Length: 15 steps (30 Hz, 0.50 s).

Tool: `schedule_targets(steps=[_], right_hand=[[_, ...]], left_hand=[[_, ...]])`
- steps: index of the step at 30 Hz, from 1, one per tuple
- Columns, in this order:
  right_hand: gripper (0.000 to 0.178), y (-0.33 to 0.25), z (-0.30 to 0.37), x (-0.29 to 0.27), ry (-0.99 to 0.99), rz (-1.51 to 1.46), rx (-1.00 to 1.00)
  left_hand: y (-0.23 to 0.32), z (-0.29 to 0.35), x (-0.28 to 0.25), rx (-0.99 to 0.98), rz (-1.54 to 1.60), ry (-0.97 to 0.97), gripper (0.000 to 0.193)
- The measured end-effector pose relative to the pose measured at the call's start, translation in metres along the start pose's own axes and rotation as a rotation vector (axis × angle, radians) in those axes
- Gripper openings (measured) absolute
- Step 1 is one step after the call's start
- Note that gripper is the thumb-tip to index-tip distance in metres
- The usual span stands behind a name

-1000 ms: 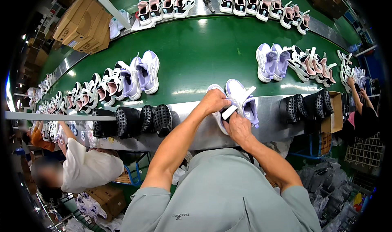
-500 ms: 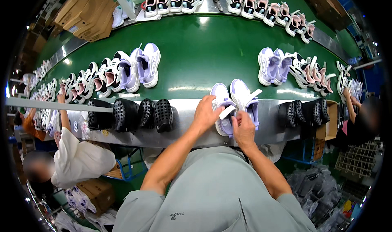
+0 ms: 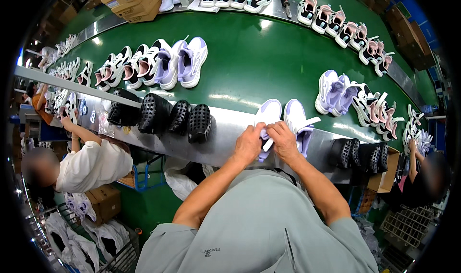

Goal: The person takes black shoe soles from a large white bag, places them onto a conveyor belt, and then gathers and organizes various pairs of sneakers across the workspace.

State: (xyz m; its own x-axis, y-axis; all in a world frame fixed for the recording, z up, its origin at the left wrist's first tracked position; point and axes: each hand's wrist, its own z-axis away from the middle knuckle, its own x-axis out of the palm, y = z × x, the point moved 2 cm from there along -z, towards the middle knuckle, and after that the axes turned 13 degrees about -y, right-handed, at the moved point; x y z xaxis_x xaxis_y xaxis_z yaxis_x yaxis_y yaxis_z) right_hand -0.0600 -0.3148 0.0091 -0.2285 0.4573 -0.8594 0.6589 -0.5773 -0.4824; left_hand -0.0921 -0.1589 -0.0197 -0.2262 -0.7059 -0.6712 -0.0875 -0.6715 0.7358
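Observation:
A pair of white-and-lavender sneakers stands side by side in front of me, toes pointing away: a left sneaker (image 3: 268,111) and a right sneaker (image 3: 294,111). My left hand (image 3: 249,143) is closed on the outer edge of the left sneaker's opening, thumb and fingers pinched together. Close against it, my right hand (image 3: 283,141) is bent over that same opening, its fingers closed at the white strap (image 3: 268,144), whose end pokes out below them. Both hands hide most of this opening. On the right sneaker, a loose white strap (image 3: 307,124) sticks out to the right.
Black studded shoe forms (image 3: 199,124) stand left on the metal ledge, with more black forms (image 3: 370,157) to the right. Sneakers line the green belt (image 3: 259,57) on both sides. A metal bar (image 3: 77,85) crosses at left. Co-workers sit left (image 3: 96,165) and right (image 3: 413,177).
My hands have come together over the left sneaker. The left has gone from its side to the opening's edge; the right has shifted up and left. The whole view has turned slightly.

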Motion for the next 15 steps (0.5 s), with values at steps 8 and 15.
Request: schedule_targets(steps=[8,15], right_hand=[[0.019,0.017,0.032,0.010,0.159,-0.186,0.399],[0.022,0.018,0.029,0.002,0.073,-0.527,0.590]], left_hand=[[-0.001,0.014,-0.005,0.256,-0.324,0.193,0.010],[0.035,-0.012,-0.034,0.290,-0.399,0.153,0.013]])
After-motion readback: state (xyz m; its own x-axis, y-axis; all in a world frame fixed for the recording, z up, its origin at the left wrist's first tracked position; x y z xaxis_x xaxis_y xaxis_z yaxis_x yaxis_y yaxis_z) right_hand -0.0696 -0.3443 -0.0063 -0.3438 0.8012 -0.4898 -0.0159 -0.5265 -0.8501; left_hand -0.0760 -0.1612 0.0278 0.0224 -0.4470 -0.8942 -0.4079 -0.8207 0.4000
